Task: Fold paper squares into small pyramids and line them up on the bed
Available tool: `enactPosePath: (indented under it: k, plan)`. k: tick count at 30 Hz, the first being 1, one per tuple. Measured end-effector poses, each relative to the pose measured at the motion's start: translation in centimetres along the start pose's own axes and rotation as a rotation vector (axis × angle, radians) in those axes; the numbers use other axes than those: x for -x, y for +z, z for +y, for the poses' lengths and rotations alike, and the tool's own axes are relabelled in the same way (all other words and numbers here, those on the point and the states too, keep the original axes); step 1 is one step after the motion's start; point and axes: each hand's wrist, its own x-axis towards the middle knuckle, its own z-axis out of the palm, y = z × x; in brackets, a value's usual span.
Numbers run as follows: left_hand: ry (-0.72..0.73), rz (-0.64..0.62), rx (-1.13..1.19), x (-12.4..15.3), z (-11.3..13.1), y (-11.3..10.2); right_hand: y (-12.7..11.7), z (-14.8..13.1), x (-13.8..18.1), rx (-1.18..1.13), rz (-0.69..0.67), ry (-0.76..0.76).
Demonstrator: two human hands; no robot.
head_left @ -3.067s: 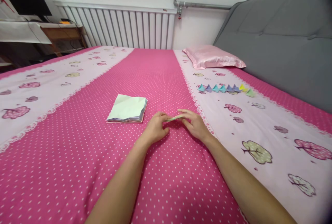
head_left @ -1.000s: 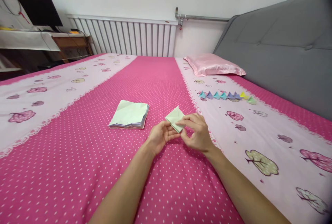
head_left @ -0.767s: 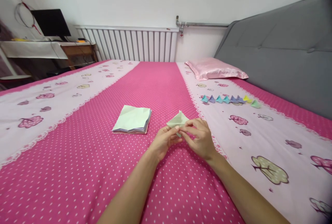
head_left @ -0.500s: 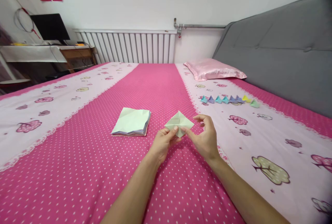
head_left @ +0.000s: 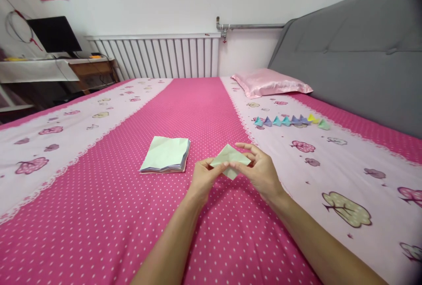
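Note:
A pale green folded paper (head_left: 230, 155), diamond-shaped with crease lines, is held up between both hands above the pink dotted bedspread. My left hand (head_left: 205, 178) pinches its left side, thumb on the near face and fingers behind. On the other side, my right hand (head_left: 260, 168) grips the paper with thumb in front, its index finger raised away from the sheet. To the left lies a stack of square paper sheets (head_left: 166, 154), pale green on top, with bluish and other edges below.
Several small folded paper pieces (head_left: 285, 121) in blue, purple, yellow and green stand in a row at right. Behind them lies a pink pillow (head_left: 270, 82) beside the grey headboard (head_left: 356, 52). A radiator (head_left: 158, 56) lines the far wall; a monitor (head_left: 54, 34) stands on the left desk.
My right thumb and fingers have come in further around the paper's right side. The paper has shifted slightly right and down in view. The camera view has turned a little.

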Motion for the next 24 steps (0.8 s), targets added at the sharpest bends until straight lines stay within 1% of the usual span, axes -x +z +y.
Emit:
enactPosePath:
  k: [3,6,12,15,20,24]
  plan:
    - [-0.002,-0.011,-0.143,-0.14,0.16,-0.22,-0.02,-0.24,0.07,0.1,-0.002,-0.012]
    - [0.008,-0.017,-0.248,-0.14,0.28,-0.04,-0.02,-0.14,0.1,0.188,-0.024,-0.055]
    - [0.079,0.055,-0.356,0.05,0.08,0.6,0.05,0.2,0.15,0.409,-0.013,-0.2]
    - [0.118,0.067,-0.395,0.07,-0.21,0.67,0.16,0.16,0.26,0.414,-0.005,-0.225]
    - [0.164,0.076,-0.44,0.03,-0.6,0.6,0.28,0.16,0.4,0.387,-0.013,-0.214]
    - [0.206,0.055,-0.476,0.07,-0.67,0.46,0.23,0.18,0.38,0.341,-0.025,-0.217]
